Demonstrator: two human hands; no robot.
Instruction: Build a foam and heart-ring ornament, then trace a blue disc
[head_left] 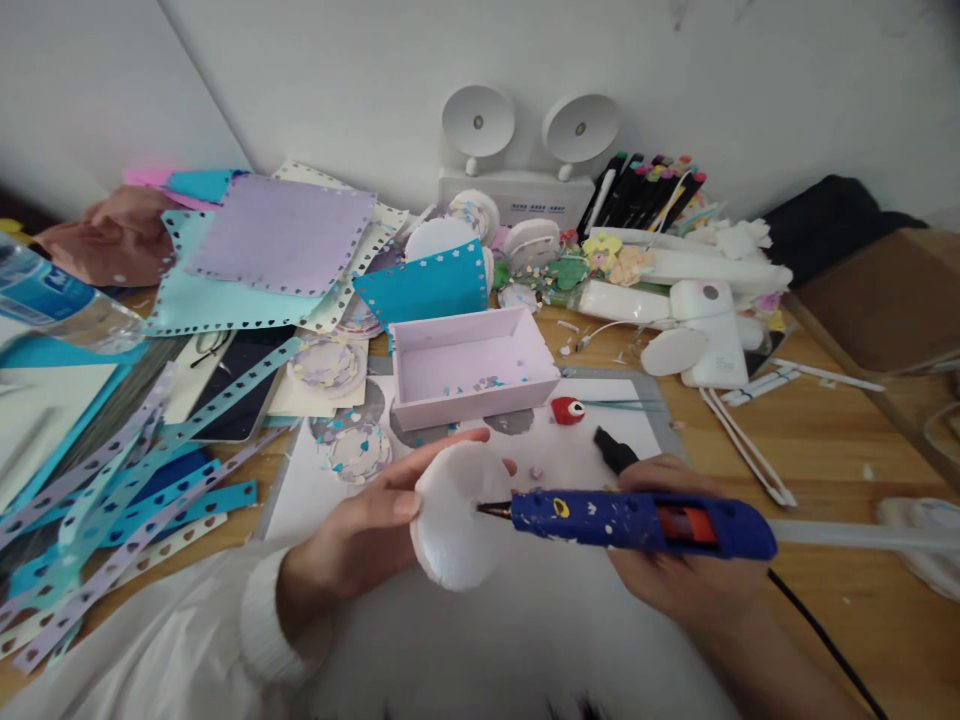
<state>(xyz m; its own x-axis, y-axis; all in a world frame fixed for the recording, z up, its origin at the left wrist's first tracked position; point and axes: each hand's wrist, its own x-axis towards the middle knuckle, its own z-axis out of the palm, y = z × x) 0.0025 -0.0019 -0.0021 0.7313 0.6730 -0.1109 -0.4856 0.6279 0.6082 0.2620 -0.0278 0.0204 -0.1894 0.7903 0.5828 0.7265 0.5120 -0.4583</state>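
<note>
- White disc (456,550), one, lower centre of the frame: round, smooth and glossy across the face, the pale surface catching a soft sheen; edge slightly uneven, with a thin rim showing at the left and bottom. It is tilted so that its face shows to you.
- Your left hand (356,535), lower centre-left: pinching the disc at its left edge, thumb in front, fingers behind; fingertips show past its upper right.
- Glue gun (592,520), lower right of centre: dark blue body, scuffed with pale flecks, yellow mark near the front, reddish part inside the side opening. Its dark, pointed nozzle (495,509) lies over the disc's face, right of the middle; you cannot tell whether they touch.
- Your right hand (675,585), lower right: curled around the gun from behind, partly hidden by it.
- Translucent glue stick (840,536), right: straight, protruding from the gun's rear.
- Lilac box (480,403), centre: open-topped, small confetti inside.
</note>
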